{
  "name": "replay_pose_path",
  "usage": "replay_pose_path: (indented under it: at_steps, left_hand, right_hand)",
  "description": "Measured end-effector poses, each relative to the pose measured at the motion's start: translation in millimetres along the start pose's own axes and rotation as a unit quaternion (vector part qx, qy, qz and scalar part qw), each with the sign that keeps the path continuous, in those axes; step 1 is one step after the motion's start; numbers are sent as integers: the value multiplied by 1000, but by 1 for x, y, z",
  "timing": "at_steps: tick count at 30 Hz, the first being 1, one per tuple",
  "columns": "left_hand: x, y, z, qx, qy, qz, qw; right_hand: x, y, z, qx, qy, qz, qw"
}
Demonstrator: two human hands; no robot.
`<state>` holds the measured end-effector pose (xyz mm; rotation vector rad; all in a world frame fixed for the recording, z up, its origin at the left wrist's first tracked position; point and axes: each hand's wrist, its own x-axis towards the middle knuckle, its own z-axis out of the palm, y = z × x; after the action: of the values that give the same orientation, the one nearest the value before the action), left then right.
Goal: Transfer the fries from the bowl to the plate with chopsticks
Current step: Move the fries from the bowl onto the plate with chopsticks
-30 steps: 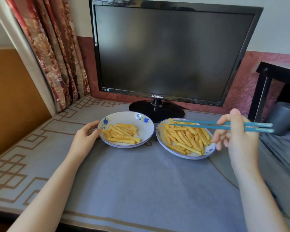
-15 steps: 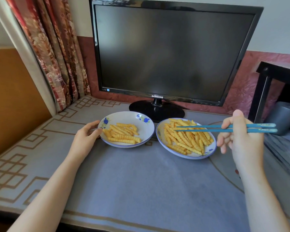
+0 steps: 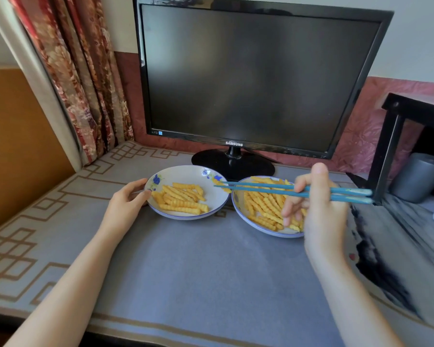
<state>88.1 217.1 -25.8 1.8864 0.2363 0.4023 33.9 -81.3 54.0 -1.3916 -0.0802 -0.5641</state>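
1. The left hand (image 3: 127,205) has its grip on the plate (image 3: 186,174) rim, likely to steady it.
2. The right hand (image 3: 321,209) grasps the chopsticks (image 3: 261,190), tips above the plate; most fries (image 3: 261,207) lie in the bowl (image 3: 236,204).

— That tablecloth (image 3: 198,271) looks like matt, woven cloth.
— The plate (image 3: 186,171) and bowl (image 3: 237,204) are glossy glazed ceramic. And the chopsticks (image 3: 261,190)?
— Smooth, perhaps plastic. The monitor frame (image 3: 261,146) gleams.

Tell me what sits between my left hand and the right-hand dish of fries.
The other flowered dish, partly filled with fries; the left hand holds its rim. Head view.
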Motion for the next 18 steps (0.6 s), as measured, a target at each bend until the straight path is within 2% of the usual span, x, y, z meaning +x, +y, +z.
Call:
replay_pose_path:
  at_steps: [4,7,14,18]
  left_hand:
    - [0,0,-1,5,-2,4,1000]
    - [0,-1,-1,5,-1,4,1000]
    - [0,0,-1,-1,0,5,1000]
    - [-2,2,0,-4,3,7,1000]
  right_hand:
    - [-15,14,27,-9,-93,5,996]
    - [-22,20,33,-6,-132,2,991]
    - [-21,27,29,-22,-156,-5,988]
    - [-14,25,22,-20,-123,4,992]
